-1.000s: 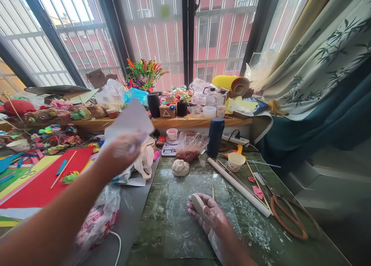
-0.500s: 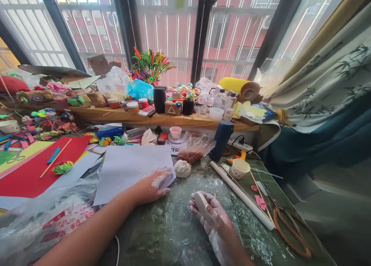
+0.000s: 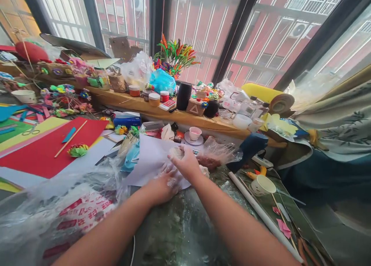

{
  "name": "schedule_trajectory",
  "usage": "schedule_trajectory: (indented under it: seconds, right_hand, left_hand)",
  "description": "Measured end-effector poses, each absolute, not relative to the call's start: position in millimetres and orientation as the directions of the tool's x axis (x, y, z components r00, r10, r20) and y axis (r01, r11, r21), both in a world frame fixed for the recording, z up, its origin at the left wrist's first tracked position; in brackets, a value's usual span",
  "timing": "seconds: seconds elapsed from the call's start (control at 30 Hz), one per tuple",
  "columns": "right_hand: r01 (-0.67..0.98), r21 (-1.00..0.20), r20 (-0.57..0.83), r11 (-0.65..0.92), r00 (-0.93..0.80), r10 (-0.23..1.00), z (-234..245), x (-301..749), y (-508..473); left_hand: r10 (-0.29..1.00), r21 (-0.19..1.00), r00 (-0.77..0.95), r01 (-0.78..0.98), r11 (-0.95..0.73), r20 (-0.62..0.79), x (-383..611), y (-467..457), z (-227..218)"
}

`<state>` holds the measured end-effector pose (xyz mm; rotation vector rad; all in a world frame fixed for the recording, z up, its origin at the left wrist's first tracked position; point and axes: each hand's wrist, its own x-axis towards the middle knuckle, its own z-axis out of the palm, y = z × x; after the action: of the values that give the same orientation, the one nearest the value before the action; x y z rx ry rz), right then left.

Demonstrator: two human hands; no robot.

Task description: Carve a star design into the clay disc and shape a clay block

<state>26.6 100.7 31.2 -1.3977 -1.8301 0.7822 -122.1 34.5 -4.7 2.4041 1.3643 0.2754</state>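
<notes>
A sheet of white paper (image 3: 152, 154) lies on the dark table, its left side lifted over a blue packet (image 3: 131, 157). My left hand (image 3: 165, 184), dusted with white powder, rests on the paper's near part with its fingers stretched out. Just beyond it, my right hand (image 3: 188, 162) grips a flat, pale disc of clay (image 3: 176, 153) above the paper. A white lump of clay (image 3: 205, 171) shows partly behind my right wrist. Close by on the far side are a small scale (image 3: 196, 151) with a pink-filled cup (image 3: 195, 132) and a clear bag of brown material (image 3: 213, 157).
To the right lie a pale rolling rod (image 3: 257, 206), a paper cup (image 3: 263, 185) and a tilted dark blue cylinder (image 3: 251, 152). Clear plastic wrapping (image 3: 78, 204) and a red sheet (image 3: 43, 150) cover the left. A crowded shelf (image 3: 127, 101) runs below the windows.
My right hand has carried the clay disc forward and left, over the paper. The paper's left side has risen, exposing the blue packet. The camera view has turned left and tilted.
</notes>
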Motion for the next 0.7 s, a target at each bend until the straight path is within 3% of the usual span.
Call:
schedule_trajectory:
  seconds: [0.1, 0.2, 0.37, 0.6, 0.7]
  right_hand:
    - [0.606, -0.766, 0.145, 0.214, -0.162, 0.976, 15.0, 2.3, 106.7]
    - [0.658, -0.715, 0.158, 0.236, -0.177, 0.971, 1.4, -2.7, 101.6]
    - [0.72, -0.643, 0.155, 0.26, -0.21, 0.965, -14.5, 6.2, 93.6]
    - [0.73, -0.618, 0.172, 0.292, -0.236, 0.956, -25.9, 7.9, 100.4]
    - [0.743, -0.612, 0.169, 0.273, -0.214, 0.962, -25.0, -1.2, 99.1]
  left_hand:
    - [0.875, 0.479, 0.48, 0.755, -0.449, 0.063, -123.9, 23.8, -5.4]
    - [0.815, 0.512, 0.575, 0.681, -0.524, 0.07, -132.7, 8.6, 1.0]
    - [0.808, 0.549, 0.588, 0.687, -0.476, -0.036, -149.3, 5.8, 17.7]
    - [0.95, 0.372, 0.312, 0.883, -0.285, -0.013, -155.4, 8.8, -8.8]
    - [0.959, 0.319, 0.281, 0.912, -0.257, -0.031, -160.4, 9.4, -18.5]
